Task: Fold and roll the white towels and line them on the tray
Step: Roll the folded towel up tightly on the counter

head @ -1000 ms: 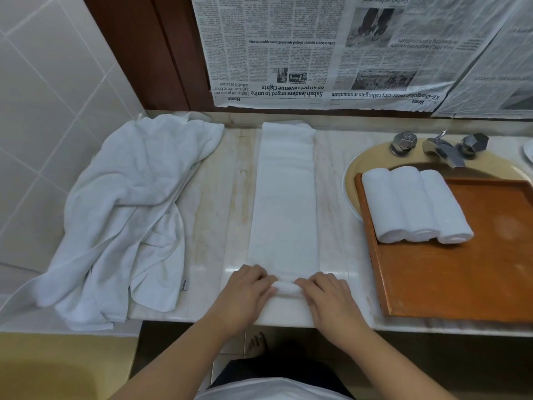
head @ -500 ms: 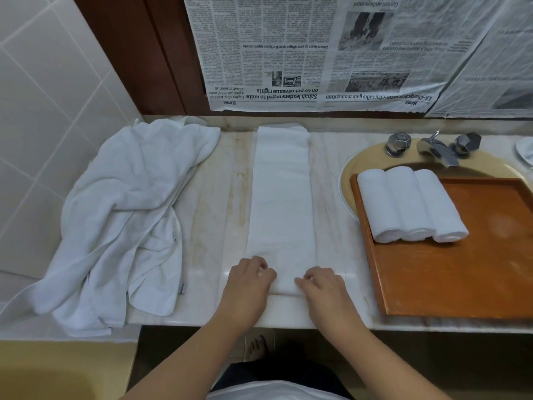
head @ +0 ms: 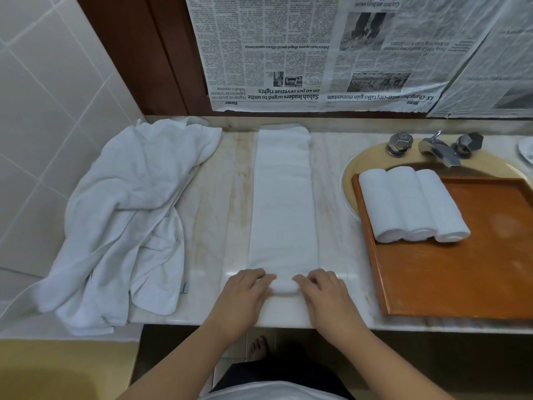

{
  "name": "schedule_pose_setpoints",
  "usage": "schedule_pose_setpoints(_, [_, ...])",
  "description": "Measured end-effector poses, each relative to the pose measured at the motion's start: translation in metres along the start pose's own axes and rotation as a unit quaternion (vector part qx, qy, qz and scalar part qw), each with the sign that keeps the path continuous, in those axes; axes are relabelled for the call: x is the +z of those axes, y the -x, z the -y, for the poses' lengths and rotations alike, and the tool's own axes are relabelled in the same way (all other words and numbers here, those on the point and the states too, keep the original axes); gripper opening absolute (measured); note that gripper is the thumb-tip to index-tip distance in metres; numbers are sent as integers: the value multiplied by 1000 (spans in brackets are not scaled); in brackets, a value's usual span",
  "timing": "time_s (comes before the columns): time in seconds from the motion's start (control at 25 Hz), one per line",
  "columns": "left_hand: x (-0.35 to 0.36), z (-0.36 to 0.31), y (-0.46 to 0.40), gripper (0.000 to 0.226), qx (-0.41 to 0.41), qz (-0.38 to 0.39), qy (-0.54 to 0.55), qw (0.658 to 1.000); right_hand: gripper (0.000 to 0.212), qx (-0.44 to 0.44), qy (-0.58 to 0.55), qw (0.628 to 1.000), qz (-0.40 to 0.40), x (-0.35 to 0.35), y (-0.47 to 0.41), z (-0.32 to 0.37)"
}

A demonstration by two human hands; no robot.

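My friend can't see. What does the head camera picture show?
Two hands, left hand and right hand, roll the near end of a long folded white towel on a marble counter. Three rolled towels lie side by side on a wooden tray over the sink; crumpled towels lie left.

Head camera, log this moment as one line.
step: rolling | both hands on near end of folded towel | tray: three rolled towels | unfolded towels: left

- I see a folded white strip towel point(head: 284, 203) lying flat, running toward 12 o'clock, near end rolled.
- Three rolled towels point(head: 412, 204) sit side by side on the wooden tray point(head: 461, 278) at 3 o'clock.
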State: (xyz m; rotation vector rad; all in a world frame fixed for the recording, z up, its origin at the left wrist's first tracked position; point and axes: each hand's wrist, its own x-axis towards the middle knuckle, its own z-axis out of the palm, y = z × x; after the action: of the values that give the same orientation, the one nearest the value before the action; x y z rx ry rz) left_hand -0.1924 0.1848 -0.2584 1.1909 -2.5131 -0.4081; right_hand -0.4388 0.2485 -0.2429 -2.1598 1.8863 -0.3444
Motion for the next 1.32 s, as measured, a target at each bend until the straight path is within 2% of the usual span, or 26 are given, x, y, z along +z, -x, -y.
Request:
schedule_pose_setpoints(0.12, [-12, -8, -8, 32, -56, 34, 37, 997, 40, 0, -12, 1000, 18, -5, -9, -7])
schedule_pose_setpoints(0.24, [-17, -12, -13, 22, -178, 60, 146, 971, 24, 60, -107, 992, 38, -11, -17, -6])
schedule_pose_setpoints(0.32, [-14, -13, -15, 11, -206, 24, 194, 959, 12, 109, -180, 977, 30, -12, -22, -6])
schedule_pose_setpoints(0.36, [-11, -13, -15, 8, -203, 3, 181, 962, 8, 106, -185, 977, 2, -10, -23, -7])
schedule_pose_setpoints(0.48, [0, -8, -11, 23, -149, -96, 20, 984, 5, 46, -89, 990, -94, 1, -17, -12])
schedule_pose_setpoints(0.56, [0, -1, -3, 27, -62, -134, -49, 988, 19, -32, -28, 994, -105, 6, -2, -19])
schedule_pose_setpoints(0.64, [-2, 10, 12, 27, 42, -118, -79, 989, 38, -77, -10, 994, -81, 6, 15, -23])
schedule_pose_setpoints(0.72, [-5, 15, 24, 38, 75, -75, -84, 991, 44, -62, -14, 995, -70, 7, 22, -25])
schedule_pose_setpoints(0.8, [-6, 17, 24, 42, 42, -45, -66, 996, 43, -22, -35, 998, -38, 3, 17, -20])
schedule_pose_setpoints(0.92, [-11, 9, 14, 41, -55, -13, 24, 998, 44, 27, -86, 996, 14, -7, 2, -15])
schedule_pose_setpoints(1.04, [-20, 6, -1, 31, -178, 1, 163, 970, 30, 95, -170, 980, 36, -16, -13, -12])
schedule_pose_setpoints(1.12, [-25, 3, -12, 13, -238, 4, 219, 946, 7, 166, -235, 957, 35, -23, -23, -8])
schedule_pose_setpoints(1.2, [-25, -1, -21, 4, -259, -7, 236, 937, 12, 208, -268, 940, 16, -24, -30, -6])
schedule_pose_setpoints(1.32, [-16, -5, -24, 6, -284, -70, 205, 934, 10, 232, -280, 930, -52, -21, -33, -6])
